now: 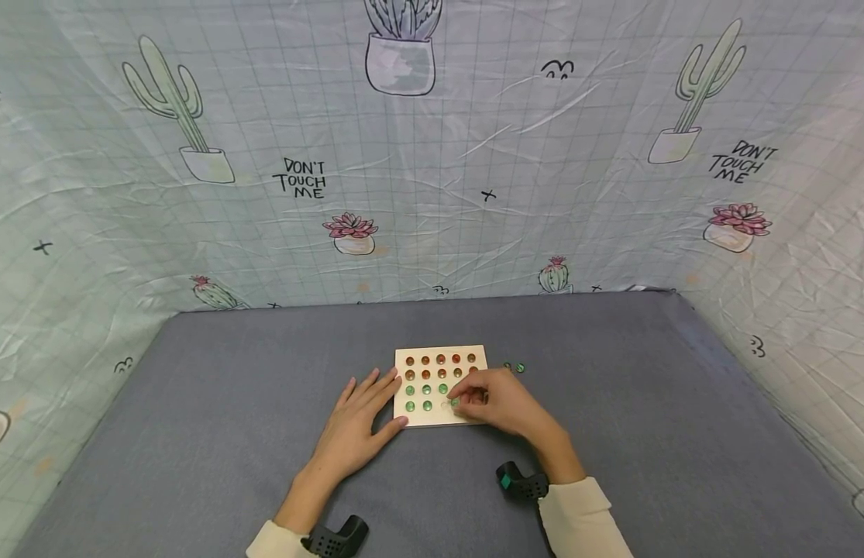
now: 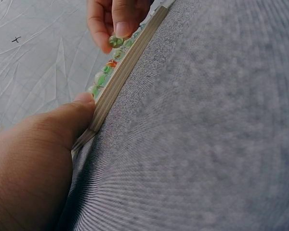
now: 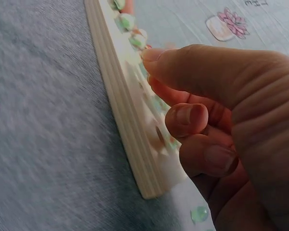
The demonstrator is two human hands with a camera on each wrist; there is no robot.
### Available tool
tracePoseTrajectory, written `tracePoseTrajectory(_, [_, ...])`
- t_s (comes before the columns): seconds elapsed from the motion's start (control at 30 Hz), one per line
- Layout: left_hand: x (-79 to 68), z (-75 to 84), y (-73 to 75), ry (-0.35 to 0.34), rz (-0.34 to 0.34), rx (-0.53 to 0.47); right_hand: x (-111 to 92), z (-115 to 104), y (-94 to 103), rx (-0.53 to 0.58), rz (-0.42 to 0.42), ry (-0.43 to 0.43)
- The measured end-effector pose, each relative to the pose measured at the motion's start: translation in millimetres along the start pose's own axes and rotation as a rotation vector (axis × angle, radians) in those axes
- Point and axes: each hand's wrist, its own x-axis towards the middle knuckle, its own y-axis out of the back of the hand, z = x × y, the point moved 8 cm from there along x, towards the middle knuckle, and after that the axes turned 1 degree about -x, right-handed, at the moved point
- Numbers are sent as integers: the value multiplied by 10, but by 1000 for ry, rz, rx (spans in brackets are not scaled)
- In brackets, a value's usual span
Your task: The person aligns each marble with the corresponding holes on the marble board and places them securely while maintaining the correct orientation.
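Note:
A light wooden board [image 1: 435,418] with rows of round hollows lies on the grey cloth. Orange-red marbles [image 1: 425,374] sit in its two far rows, green marbles [image 1: 427,390] in the nearer ones. My right hand [image 1: 497,399] pinches a green marble [image 2: 116,41] between thumb and forefinger, low over the front row; in the right wrist view the fingers hide it. With fingers spread and straight, my left hand [image 1: 358,430] rests at the board's left edge, its thumb [image 2: 79,110] against the near left corner.
Beyond the right hand, loose green marbles [image 1: 520,368] lie on the cloth just right of the board. The grey tabletop [image 1: 215,434] stretches out on both sides. A cactus-print curtain [image 1: 432,170] hangs behind and along the sides.

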Motion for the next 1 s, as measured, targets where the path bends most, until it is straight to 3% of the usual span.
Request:
tracePoseTrajectory(0.67, [-1,-10,5,3,0,-2,71,-144,-137,-102,-11,64])
tracePoseTrajectory(1.0, [7,-4,4,5,-3,7,67,-153,-82,-100,9,81])
